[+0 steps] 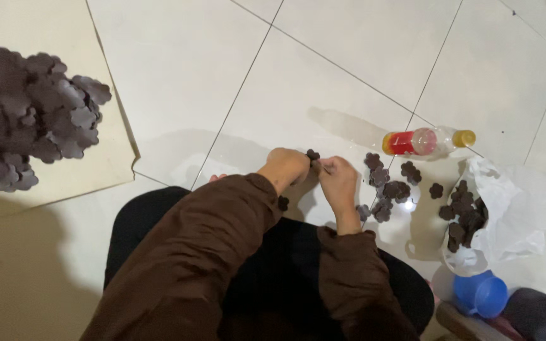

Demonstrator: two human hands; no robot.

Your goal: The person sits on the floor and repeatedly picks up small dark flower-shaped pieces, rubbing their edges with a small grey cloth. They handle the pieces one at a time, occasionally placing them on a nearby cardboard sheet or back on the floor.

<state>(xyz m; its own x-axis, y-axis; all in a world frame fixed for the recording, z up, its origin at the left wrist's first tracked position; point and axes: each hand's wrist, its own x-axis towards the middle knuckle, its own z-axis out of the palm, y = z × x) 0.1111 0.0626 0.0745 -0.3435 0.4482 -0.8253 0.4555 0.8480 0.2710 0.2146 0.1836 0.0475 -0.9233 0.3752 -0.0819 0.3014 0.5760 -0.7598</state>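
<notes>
My left hand (285, 167) and my right hand (339, 183) meet over the white tiled floor, both in brown sleeves. Between their fingertips they pinch a small dark brown flower-shaped cutout (313, 155). A thin stick or needle (325, 167) shows at my right fingers. Another dark cutout (283, 203) lies on the floor under my left wrist. Several loose cutouts (387, 186) lie scattered just right of my right hand.
A big heap of the same dark cutouts (23, 113) lies on a cream board (105, 161) at the left. A plastic bottle (428, 141) with red liquid lies on its side. A white bag (513, 215) holds more cutouts. A blue cup (481, 294) stands at the lower right.
</notes>
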